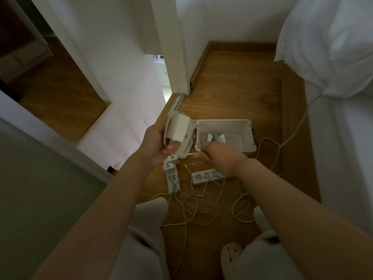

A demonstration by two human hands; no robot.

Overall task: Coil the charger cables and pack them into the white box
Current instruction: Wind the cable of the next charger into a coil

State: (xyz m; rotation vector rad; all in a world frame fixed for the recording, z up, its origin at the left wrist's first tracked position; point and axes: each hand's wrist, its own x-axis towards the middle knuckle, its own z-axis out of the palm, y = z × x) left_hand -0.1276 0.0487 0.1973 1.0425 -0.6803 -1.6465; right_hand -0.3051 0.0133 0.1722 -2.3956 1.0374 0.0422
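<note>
My left hand (pixel 156 145) grips a white charger brick (pixel 178 127) with loops of its white cable (pixel 184 151) wound around it, held above the floor just left of the white box. My right hand (pixel 219 158) pinches the free end of that cable near the box's front edge. The white box (pixel 245 128) stands open on the wooden floor, its lid swung to the left, with one coiled charger (pixel 212 137) lying inside. More loose white cables (pixel 193 207) lie tangled on the floor between my knees.
Two white power strips lie on the floor, one (pixel 172 179) with a plug adapter in it, the other (pixel 205 175) partly under my right wrist. A bed with white bedding (pixel 339 98) fills the right side. A white wall (pixel 125 81) stands to the left. My slipper (pixel 230 257) is at the bottom.
</note>
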